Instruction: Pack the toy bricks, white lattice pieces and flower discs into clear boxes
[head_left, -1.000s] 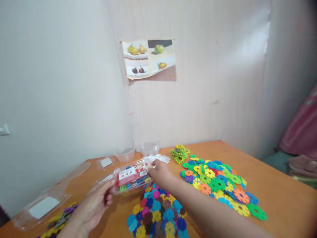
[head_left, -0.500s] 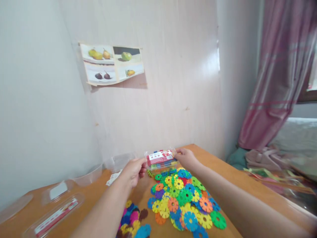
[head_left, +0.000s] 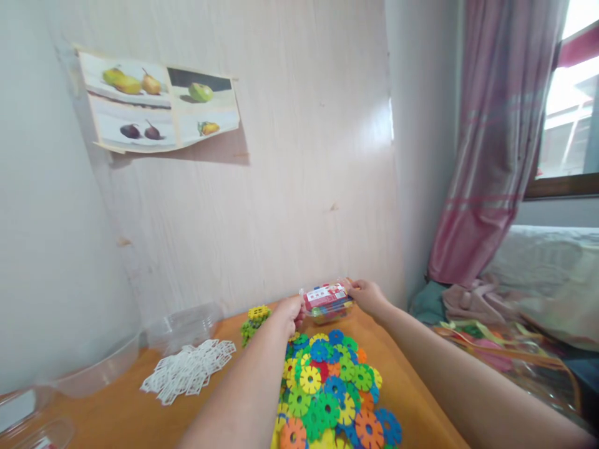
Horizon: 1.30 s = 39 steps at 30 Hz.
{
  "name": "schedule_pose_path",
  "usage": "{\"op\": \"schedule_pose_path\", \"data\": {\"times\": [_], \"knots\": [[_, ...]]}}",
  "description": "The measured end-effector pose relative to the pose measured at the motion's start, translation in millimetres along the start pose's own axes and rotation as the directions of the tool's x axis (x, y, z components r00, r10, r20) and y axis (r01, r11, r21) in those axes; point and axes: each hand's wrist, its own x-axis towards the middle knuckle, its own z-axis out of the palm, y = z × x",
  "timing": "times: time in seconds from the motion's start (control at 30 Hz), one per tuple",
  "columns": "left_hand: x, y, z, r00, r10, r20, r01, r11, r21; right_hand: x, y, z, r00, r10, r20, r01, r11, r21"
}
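Observation:
A clear plastic box [head_left: 330,307] with a red and white label and colourful pieces inside is at the back of the table near the wall. My left hand [head_left: 291,313] is closed at its left edge, fingers curled. On the opposite side, my right hand [head_left: 367,295] pinches the box's right edge. Just in front lies a pile of notched plastic discs [head_left: 322,393] in yellow, green, blue and orange, partly hidden by my left forearm. Small green and yellow pieces [head_left: 255,324] sit left of my left hand.
A heap of white flat pieces [head_left: 189,370] lies on the orange table [head_left: 121,418]. Behind it stand clear plastic containers [head_left: 185,325], with more lids [head_left: 21,408] at the far left. A wall [head_left: 281,199] bounds the back; cloths [head_left: 486,312] lie right of the table.
My view has turned right. Both hands have moved the box back and rightward, past the disc pile toward the table's far corner, still holding it by both ends.

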Motion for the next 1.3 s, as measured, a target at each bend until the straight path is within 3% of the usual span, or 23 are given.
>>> {"op": "schedule_pose_path", "data": {"times": [0.1, 0.27, 0.4, 0.47, 0.53, 0.63, 0.73, 0.87, 1.3], "knots": [[10, -3, 11.7, 0.998, -0.011, -0.064, 0.012, 1.000, 0.018, 6, 7, 0, 1.000, 0.015, -0.007, -0.016, 0.998, -0.056], [15, -7, 22.9, 0.996, -0.035, -0.080, 0.037, 0.999, 0.028, 2, 20, 1, 0.999, 0.047, -0.007, -0.047, 0.989, -0.139], [17, -8, 24.2, 0.997, -0.015, -0.075, 0.016, 1.000, 0.020, -3, 12, -5, 1.000, 0.020, -0.001, -0.020, 0.979, -0.205], [20, -9, 24.7, 0.997, 0.000, -0.071, 0.001, 1.000, 0.015, -6, -3, -7, 0.999, -0.045, -0.006, 0.042, 0.962, -0.269], [22, -10, 25.4, 0.998, 0.008, -0.061, -0.007, 1.000, 0.006, -11, -21, -6, 0.980, -0.199, 0.033, 0.195, 0.898, -0.395], [25, -11, 26.4, 0.999, 0.002, -0.040, -0.003, 1.000, -0.012, -18, -45, 6, 0.899, -0.399, 0.182, 0.437, 0.784, -0.441], [25, -12, 25.9, 1.000, 0.001, -0.028, -0.002, 1.000, -0.030, -22, -53, 20, 0.820, -0.457, 0.343, 0.571, 0.685, -0.452], [23, -11, 23.6, 1.000, -0.005, -0.010, 0.005, 0.999, -0.046, -24, -46, 30, 0.818, -0.411, 0.403, 0.572, 0.654, -0.495], [19, -13, 21.7, 0.998, -0.046, 0.032, 0.049, 0.993, -0.112, -31, -40, 36, 0.836, -0.431, 0.340, 0.549, 0.662, -0.511]]}}
